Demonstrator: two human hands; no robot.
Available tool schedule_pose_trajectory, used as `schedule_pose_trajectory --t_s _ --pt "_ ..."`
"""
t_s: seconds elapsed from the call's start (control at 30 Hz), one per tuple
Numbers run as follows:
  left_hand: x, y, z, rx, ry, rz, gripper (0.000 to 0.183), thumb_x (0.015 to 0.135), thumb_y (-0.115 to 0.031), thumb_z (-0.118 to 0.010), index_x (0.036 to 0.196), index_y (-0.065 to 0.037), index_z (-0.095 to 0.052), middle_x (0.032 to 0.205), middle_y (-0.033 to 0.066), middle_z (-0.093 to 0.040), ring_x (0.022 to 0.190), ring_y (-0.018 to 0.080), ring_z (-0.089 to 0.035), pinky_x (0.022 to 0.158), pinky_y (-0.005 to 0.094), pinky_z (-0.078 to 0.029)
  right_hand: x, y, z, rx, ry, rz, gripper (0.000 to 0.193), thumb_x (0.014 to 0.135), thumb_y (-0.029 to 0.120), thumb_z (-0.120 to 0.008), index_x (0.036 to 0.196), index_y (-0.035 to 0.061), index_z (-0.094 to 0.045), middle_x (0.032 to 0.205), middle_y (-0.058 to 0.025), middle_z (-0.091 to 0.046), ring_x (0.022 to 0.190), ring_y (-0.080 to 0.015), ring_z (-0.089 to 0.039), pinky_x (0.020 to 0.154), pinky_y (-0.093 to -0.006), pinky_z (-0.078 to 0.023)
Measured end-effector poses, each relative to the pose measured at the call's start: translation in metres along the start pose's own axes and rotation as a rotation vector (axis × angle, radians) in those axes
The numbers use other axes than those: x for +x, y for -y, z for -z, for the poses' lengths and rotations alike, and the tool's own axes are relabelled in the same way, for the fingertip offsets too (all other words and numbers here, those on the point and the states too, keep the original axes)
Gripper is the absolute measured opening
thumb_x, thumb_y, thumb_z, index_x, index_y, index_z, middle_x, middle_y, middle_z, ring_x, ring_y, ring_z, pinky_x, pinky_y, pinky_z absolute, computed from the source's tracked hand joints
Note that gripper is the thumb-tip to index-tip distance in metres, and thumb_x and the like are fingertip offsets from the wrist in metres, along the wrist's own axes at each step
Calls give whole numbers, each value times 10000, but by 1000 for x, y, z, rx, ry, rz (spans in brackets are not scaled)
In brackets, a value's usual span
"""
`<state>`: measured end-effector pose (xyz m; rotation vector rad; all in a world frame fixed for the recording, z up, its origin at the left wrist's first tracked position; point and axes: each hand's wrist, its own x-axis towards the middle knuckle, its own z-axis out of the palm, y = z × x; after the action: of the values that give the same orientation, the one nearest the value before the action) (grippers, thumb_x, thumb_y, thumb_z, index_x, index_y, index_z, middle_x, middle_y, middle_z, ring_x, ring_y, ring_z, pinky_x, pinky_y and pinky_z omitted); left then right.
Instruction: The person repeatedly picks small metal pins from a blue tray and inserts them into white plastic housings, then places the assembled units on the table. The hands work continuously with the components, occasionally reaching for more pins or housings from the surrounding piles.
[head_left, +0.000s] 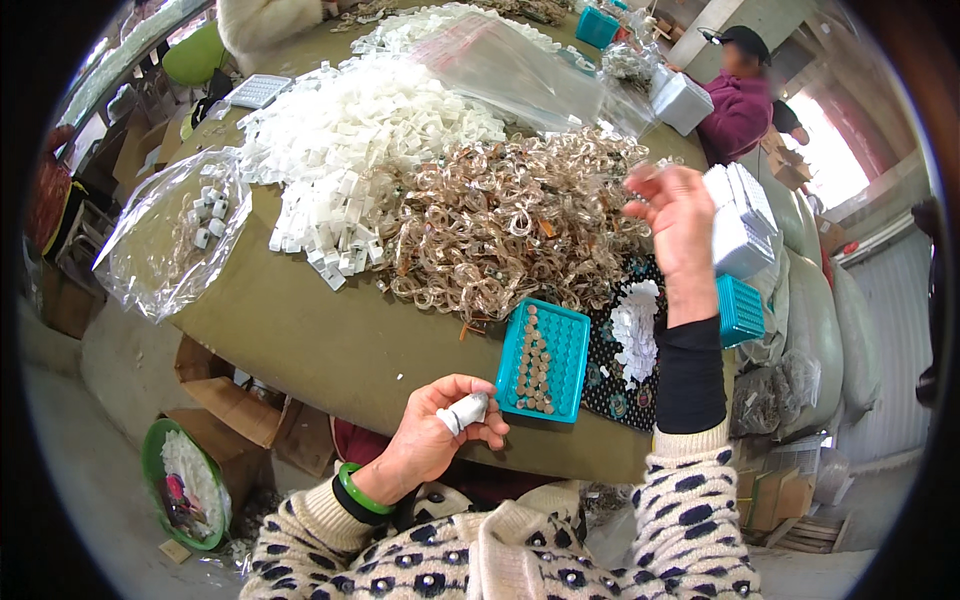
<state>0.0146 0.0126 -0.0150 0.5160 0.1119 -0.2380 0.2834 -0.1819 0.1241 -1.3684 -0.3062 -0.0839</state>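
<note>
Tray, teal, sits just right of the left hand, near corner about at its index fingertip; can't tell if they touch. Small tan discs fill part of it, mostly the columns on the left-hand side; cells farther from that hand are bare. Left hand is narrow, fingers curled in toward the thumb, white wrap on one digit, green bangle at the wrist. Can't tell if it grips anything. Right hand is up over the right edge of the coils, fingers bent, partly spread; tips blurred, so can't tell if a piece is in them. Coils are clear-brownish, heaped left of the right hand and beyond the left one. White parts pile up past the coils, farther left of the right hand, with a clear bag lying over their far side. White slips lie below the right hand, left of its forearm, on a dark patterned cloth. White trays are stacked just right of the right hand, teal stack below them. All on the table.
</note>
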Motion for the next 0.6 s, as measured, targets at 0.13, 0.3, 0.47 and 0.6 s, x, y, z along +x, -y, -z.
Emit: schedule_pose_trajectory --t_s 0.13,0.3,0.47,0.6 --pt "1 0 -1 21 -4 -14 151 989 -95 -573 1115 -21 -612 943 124 -656 840 244 -696 715 376 -611 -4 -25 9 -703 -5 161 167 967 168 -616 912 19 -565 754 -69 -658 615 -132 -647 492 -277 -507" --pt "1 -2 -5 41 -26 -10 150 995 -81 -565 1121 -11 -608 930 116 -658 829 231 -691 708 365 -608 -9 -29 26 -662 -72 150 135 928 130 -648 881 36 -564 731 -80 -655 603 -125 -651 458 -252 -466" --pt "-1 -3 -7 58 -53 1 150 993 -75 -564 1119 -8 -609 980 116 -661 829 223 -691 714 356 -607 -12 -18 40 104 -102 8 74 963 81 -587 932 24 -551 964 -176 -703 752 -233 -722 530 -294 -579" --pt "0 -3 -7 50 -48 -13 148 993 -72 -562 1117 -8 -612 1024 114 -660 829 215 -692 711 346 -604 -17 -15 50 720 -65 -132 111 988 140 -555 976 30 -567 1046 -218 -696 942 -362 -703 775 -472 -602"
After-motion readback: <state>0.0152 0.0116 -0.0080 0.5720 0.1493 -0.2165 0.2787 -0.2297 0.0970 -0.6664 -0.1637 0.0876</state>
